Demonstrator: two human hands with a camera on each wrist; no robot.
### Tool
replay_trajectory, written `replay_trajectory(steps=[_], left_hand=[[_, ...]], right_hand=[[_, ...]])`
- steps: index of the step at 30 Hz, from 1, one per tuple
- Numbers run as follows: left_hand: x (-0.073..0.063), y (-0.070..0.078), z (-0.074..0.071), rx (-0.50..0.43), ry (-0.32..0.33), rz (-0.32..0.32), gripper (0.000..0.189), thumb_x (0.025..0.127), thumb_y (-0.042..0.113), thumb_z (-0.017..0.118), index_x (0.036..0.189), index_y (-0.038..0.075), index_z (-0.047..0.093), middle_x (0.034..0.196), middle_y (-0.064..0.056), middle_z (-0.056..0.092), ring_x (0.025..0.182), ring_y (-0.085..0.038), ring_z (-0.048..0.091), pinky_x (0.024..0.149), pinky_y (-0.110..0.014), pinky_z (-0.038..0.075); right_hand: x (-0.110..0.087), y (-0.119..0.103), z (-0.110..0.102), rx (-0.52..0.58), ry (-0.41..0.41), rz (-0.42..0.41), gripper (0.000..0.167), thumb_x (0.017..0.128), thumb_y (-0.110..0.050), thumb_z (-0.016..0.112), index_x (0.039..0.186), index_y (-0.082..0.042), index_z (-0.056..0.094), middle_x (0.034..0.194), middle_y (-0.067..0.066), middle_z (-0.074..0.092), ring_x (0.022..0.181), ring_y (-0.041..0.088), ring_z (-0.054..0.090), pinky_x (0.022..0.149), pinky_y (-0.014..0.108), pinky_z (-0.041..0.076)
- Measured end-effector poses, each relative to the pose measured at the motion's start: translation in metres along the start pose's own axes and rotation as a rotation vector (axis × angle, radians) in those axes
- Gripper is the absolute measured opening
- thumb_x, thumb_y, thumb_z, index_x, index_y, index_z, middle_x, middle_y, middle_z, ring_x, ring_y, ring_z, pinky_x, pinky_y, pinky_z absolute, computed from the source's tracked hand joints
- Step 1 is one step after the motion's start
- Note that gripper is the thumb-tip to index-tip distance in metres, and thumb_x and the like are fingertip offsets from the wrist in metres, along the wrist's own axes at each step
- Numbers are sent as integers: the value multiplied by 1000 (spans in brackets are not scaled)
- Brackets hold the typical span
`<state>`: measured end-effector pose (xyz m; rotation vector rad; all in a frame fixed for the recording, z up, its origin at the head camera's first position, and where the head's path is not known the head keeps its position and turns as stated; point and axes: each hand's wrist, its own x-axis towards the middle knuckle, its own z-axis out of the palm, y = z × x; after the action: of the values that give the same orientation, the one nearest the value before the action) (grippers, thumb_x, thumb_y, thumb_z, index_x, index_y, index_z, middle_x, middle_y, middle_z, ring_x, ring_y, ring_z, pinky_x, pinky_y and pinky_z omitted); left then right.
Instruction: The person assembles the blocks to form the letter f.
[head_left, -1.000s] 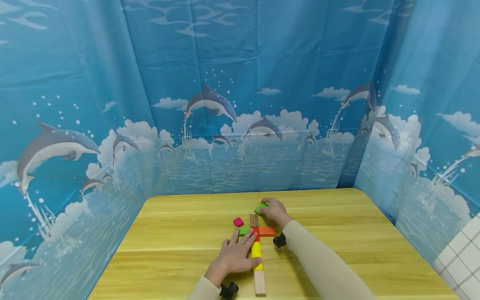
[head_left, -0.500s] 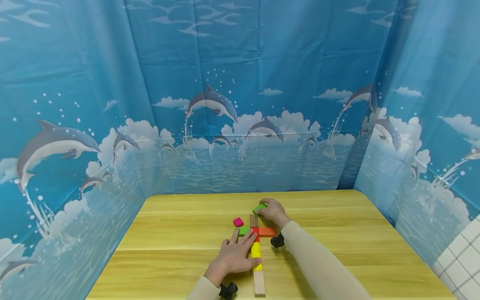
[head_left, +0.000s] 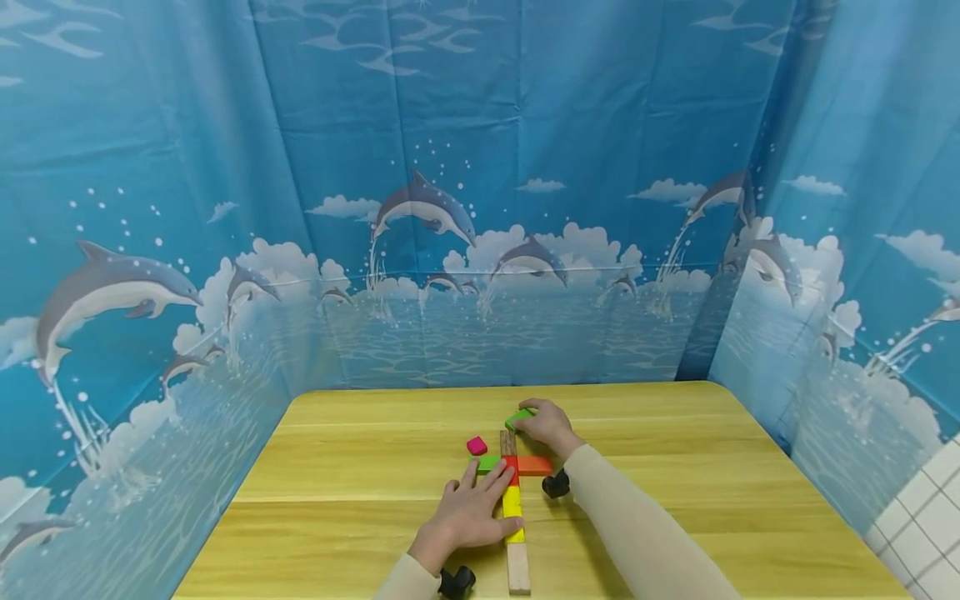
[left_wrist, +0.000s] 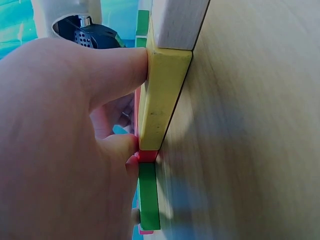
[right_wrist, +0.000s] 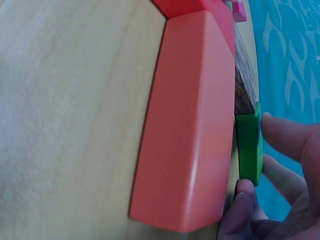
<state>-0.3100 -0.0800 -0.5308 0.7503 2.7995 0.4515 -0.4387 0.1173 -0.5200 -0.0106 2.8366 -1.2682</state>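
Several wooden blocks form a cross on the table. My left hand [head_left: 467,515] lies over it with fingers spread. Its fingertips rest on the red block [head_left: 512,477] and the left green block [head_left: 487,463]; in the left wrist view the thumb touches the yellow block [left_wrist: 167,95]. Above the dark brown block [head_left: 508,442], my right hand [head_left: 551,423] pinches another green block [head_left: 517,419]. That block sits at a slant against the brown block's far end in the right wrist view, with the thumb on its top. An orange-red block [head_left: 535,466] forms the right arm.
A loose pink block [head_left: 477,445] lies to the left of the brown block. The pale wood block [head_left: 519,570] ends the cross at the near side. A blue dolphin curtain [head_left: 480,333] hangs behind the wooden table [head_left: 337,475].
My right hand has shifted the green block slightly left, towards the brown block's far end, and then held it there. The left hand has stayed in place.
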Motion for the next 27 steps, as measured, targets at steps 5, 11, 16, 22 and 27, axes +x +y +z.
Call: replay_trajectory(steps=[5, 11, 16, 22, 27], left_hand=[[-1, 0, 1, -4, 0, -3, 81, 95, 72, 41, 162, 34, 19, 167, 13, 13, 153, -35, 3, 108, -66, 25], [2, -2, 2, -16, 5, 1, 81, 95, 72, 42, 162, 33, 20, 167, 12, 14, 153, -36, 4, 108, -67, 24], [2, -3, 1, -6, 11, 8, 82, 95, 73, 42, 163, 32, 20, 167, 12, 14, 153, -37, 5, 108, -68, 24], [1, -2, 0, -12, 6, 6, 81, 95, 72, 41, 163, 33, 20, 167, 12, 14, 153, -37, 5, 108, -67, 24], [1, -1, 0, -15, 1, 9, 81, 95, 72, 42, 163, 32, 20, 167, 12, 13, 153, -37, 5, 108, -67, 25]], right_hand=[[-1, 1, -2, 59, -15, 5, 50, 95, -25, 72, 140, -8, 60, 144, 23, 51, 118, 41, 57, 94, 56, 48], [0, 2, -7, 144, -20, 29, 52, 96, -23, 70, 143, -6, 57, 149, 25, 45, 125, 44, 52, 96, 57, 47], [2, 1, -11, 177, -19, 17, 52, 97, -22, 69, 144, -7, 56, 149, 24, 46, 120, 41, 56, 92, 54, 50], [-4, -4, -16, 165, 59, -17, 47, 95, -24, 70, 139, -9, 61, 145, 23, 50, 113, 38, 59, 89, 54, 50], [-7, -7, -16, 131, 91, -58, 43, 95, -21, 71, 136, -10, 64, 131, 20, 61, 98, 29, 62, 74, 44, 53]])
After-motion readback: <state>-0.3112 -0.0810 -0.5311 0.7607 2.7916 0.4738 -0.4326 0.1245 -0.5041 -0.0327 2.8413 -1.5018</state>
